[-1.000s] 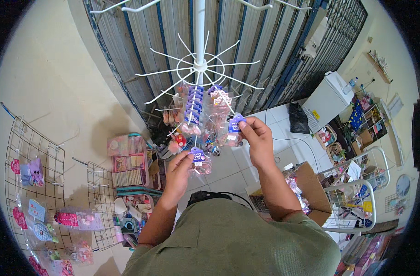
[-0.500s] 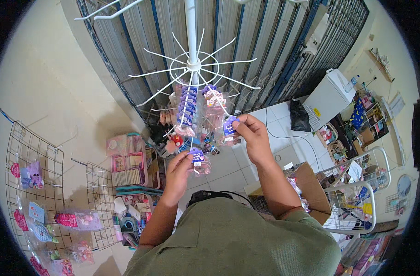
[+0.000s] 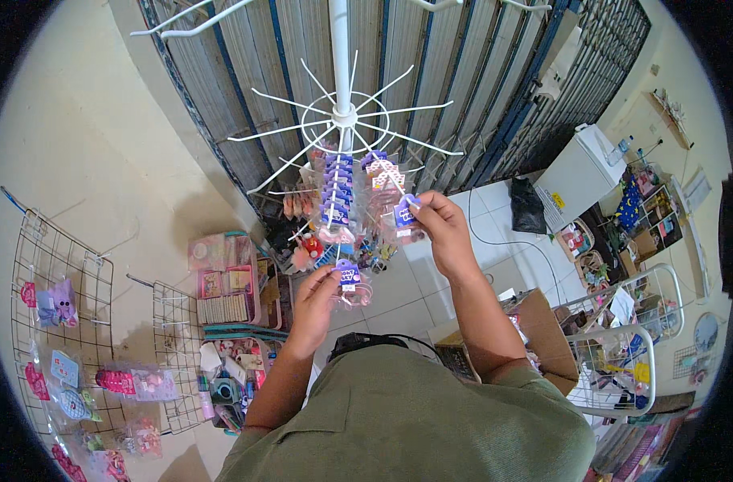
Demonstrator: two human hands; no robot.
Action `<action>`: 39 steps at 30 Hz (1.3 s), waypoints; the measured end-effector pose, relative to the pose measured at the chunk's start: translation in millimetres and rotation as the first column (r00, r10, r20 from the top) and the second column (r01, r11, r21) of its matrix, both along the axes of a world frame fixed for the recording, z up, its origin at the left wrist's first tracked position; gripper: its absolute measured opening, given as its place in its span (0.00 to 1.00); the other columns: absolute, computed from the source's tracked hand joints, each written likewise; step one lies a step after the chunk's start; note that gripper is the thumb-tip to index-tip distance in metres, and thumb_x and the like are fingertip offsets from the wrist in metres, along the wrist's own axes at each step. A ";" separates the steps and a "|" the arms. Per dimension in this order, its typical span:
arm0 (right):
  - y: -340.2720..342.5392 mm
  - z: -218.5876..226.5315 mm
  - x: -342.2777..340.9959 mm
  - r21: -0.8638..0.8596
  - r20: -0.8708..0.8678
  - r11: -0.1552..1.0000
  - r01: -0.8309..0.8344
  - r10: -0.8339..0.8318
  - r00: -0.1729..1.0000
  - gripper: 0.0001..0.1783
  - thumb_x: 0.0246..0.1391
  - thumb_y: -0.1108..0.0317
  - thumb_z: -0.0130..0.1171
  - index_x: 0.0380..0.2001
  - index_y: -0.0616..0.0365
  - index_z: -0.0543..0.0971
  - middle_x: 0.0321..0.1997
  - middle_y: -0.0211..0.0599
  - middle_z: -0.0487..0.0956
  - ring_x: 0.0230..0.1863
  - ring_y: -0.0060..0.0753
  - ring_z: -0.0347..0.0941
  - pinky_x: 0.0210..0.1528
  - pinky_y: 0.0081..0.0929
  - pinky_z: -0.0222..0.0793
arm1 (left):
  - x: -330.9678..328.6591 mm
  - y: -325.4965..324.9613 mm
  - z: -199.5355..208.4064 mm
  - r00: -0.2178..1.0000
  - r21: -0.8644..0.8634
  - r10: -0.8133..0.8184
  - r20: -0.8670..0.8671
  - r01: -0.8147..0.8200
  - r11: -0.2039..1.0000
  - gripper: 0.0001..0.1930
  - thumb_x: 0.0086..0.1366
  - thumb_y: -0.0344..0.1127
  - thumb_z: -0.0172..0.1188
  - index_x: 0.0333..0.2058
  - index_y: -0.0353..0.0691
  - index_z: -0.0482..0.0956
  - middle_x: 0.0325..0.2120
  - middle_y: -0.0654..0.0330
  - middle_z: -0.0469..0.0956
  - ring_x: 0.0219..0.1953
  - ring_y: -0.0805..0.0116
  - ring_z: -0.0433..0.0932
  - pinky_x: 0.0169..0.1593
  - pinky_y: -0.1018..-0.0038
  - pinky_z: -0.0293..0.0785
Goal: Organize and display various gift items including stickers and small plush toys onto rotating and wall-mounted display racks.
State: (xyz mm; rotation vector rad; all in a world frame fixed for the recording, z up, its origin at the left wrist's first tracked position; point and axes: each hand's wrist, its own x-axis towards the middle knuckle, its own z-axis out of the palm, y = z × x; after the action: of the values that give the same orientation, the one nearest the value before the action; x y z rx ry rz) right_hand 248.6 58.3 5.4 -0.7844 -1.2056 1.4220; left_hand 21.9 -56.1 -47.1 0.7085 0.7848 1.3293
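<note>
The left hand (image 3: 312, 304) has thumb and fingers drawn narrow, pinching a small clear packet (image 3: 349, 281) by its purple card. Pale, chunky lettering runs over that card in two lines, with a small white sticker beneath it; something pink and looped shows through the plastic. The packet is just below a row of packets (image 3: 336, 191) on the display rack (image 3: 344, 119); whether it touches the prong there, I cannot tell.

The right hand (image 3: 447, 239) is also closed to a pinch, thumb and fingers on the edge of a purple card (image 3: 404, 210) heading another clear packet. Its pale lettering is slanted and partly blurred. The card is at the outer end of a prong; whether it is hooked on is too small to tell.

The row of packets bears matching purple cards, overlapping, with pale print too small to make out. On the prong to its right, another bunch of packets (image 3: 385, 178) shows a white-and-pink patterned card.

At left, a wire grid (image 3: 93, 269) carries packets with bright pink header cards (image 3: 37, 382), their light print blurred. At right, a white cabinet (image 3: 579, 170) has a yellow label (image 3: 558, 200) near one edge, and a clear bottle (image 3: 620, 151) on top. An open cardboard box (image 3: 555, 341) is beside the right forearm.
</note>
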 end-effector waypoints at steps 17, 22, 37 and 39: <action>-51.1 -18.0 0.6 0.261 0.183 0.959 0.109 -0.160 0.970 0.10 0.58 0.69 0.68 0.40 0.61 0.79 0.36 0.26 0.78 0.37 0.18 0.72 0.42 0.20 0.68 | 40.2 16.5 18.9 0.864 0.337 0.152 -0.480 0.022 0.941 0.11 0.75 0.34 0.54 0.47 0.32 0.80 0.36 0.65 0.80 0.37 0.78 0.76 0.42 0.79 0.71; -53.0 -1.5 7.2 0.134 0.139 0.991 0.013 -0.032 0.990 0.08 0.61 0.70 0.66 0.41 0.61 0.80 0.34 0.26 0.80 0.34 0.16 0.73 0.36 0.19 0.70 | 66.0 29.7 44.5 0.839 0.383 0.233 -0.493 -0.031 0.923 0.09 0.73 0.33 0.58 0.44 0.33 0.81 0.32 0.68 0.79 0.33 0.82 0.73 0.37 0.81 0.69; -21.5 20.2 11.5 0.093 0.073 0.990 0.109 -0.116 0.991 0.04 0.63 0.69 0.62 0.37 0.57 0.80 0.33 0.23 0.79 0.32 0.13 0.72 0.28 0.15 0.67 | 85.4 53.6 55.4 0.844 0.434 0.349 -0.407 -0.158 0.887 0.06 0.71 0.30 0.61 0.36 0.33 0.80 0.26 0.70 0.78 0.28 0.87 0.70 0.31 0.85 0.63; -19.3 19.7 12.1 0.106 0.055 0.987 0.117 -0.124 0.991 0.04 0.63 0.69 0.61 0.37 0.57 0.80 0.33 0.22 0.79 0.32 0.13 0.72 0.28 0.14 0.67 | 87.4 53.9 57.6 0.852 0.436 0.346 -0.394 -0.158 0.886 0.06 0.71 0.30 0.61 0.36 0.33 0.80 0.26 0.70 0.78 0.28 0.87 0.70 0.31 0.84 0.64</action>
State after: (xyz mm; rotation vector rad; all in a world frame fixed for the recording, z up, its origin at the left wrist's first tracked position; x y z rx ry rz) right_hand 260.8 39.0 25.1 -0.8210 -1.2469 1.2358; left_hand 109.3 -2.2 10.5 1.3126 1.0350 1.6096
